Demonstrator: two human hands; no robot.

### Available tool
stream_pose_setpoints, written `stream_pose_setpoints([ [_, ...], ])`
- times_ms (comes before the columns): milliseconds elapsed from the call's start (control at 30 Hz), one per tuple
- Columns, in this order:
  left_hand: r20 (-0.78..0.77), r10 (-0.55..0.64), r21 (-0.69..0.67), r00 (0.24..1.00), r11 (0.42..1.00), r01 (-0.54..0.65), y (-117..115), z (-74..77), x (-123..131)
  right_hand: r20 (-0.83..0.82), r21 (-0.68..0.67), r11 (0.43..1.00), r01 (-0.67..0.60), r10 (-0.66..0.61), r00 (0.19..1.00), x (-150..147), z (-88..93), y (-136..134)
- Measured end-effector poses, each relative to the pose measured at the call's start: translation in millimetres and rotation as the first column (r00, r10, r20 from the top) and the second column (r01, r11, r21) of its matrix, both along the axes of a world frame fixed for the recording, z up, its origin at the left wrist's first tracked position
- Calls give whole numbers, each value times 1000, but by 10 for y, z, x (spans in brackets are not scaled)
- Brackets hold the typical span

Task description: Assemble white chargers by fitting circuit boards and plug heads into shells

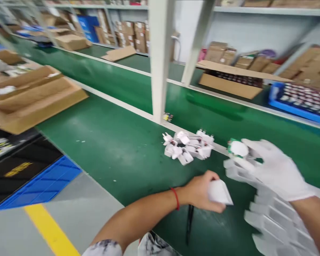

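White casing (220,192) in left hand (199,193); circuit board (237,148) in right hand (277,170).

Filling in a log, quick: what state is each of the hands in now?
Left hand: closed, holding a white piece.
Right hand, gloved: fingers closed, holding a white-topped green board.

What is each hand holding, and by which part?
The bare left hand grips a white casing by its left end; the gloved right hand holds a green-and-white circuit board by its right edge.
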State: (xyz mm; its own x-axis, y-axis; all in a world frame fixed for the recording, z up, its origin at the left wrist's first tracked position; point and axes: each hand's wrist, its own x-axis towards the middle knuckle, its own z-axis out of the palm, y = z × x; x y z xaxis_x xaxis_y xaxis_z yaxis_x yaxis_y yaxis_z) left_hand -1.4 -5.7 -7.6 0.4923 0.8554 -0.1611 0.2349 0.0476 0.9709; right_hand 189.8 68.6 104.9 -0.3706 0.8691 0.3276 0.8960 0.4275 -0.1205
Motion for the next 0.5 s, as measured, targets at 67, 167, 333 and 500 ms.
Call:
stream_pose_setpoints([
  [67, 105, 24, 43, 994, 999, -29, -45, -25, -2, -138, -142, 990, -24, 4, 990, 109, 37, -225],
  [167, 261, 46, 120, 964, 990, -80, -97, -47, 3, -358, -318, 941, -117, -5, 934, 193, 90, -507],
  [333, 308, 78, 175, 948, 975, -137, -92, -42, 1, -675, -371, 874, -313, -23, 737, 368, 7, -800],
  [500, 357, 60, 275, 932, 947, -167, -69, -81, 0, -803, -332, 831, -446, -1, 595, 443, -94, -847],
])
